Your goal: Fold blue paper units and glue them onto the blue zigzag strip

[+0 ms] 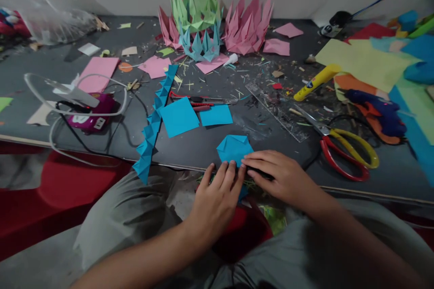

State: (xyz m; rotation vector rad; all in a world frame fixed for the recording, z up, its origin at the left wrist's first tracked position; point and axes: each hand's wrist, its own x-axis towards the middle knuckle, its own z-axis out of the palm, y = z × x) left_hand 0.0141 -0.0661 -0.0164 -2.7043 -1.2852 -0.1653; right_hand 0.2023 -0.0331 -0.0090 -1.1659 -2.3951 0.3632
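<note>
A partly folded sheet of blue paper [233, 145] lies at the front edge of the table, its upper corners turned in. My left hand [217, 194] rests on its lower edge with the fingers spread and stretched out. From the right, my right hand [281, 176] grips the paper's lower right corner, its fingertips close to those of my left hand. Something dark shows under the right fingers; I cannot make it out. Two flat blue papers, one larger [179, 117] and one smaller [217, 115], lie just behind. Left of them runs a strip of folded blue points [154, 126], overhanging the table edge.
Red-and-yellow-handled scissors [339, 144], a clear ruler [276, 113], a yellow glue tube [317, 82] and a blue glue gun [376, 108] lie right. Behind the flat papers is a red cutter [203, 99]. Pointed paper crowns [249, 27] stand at the back. Left sits a purple power adapter [91, 115].
</note>
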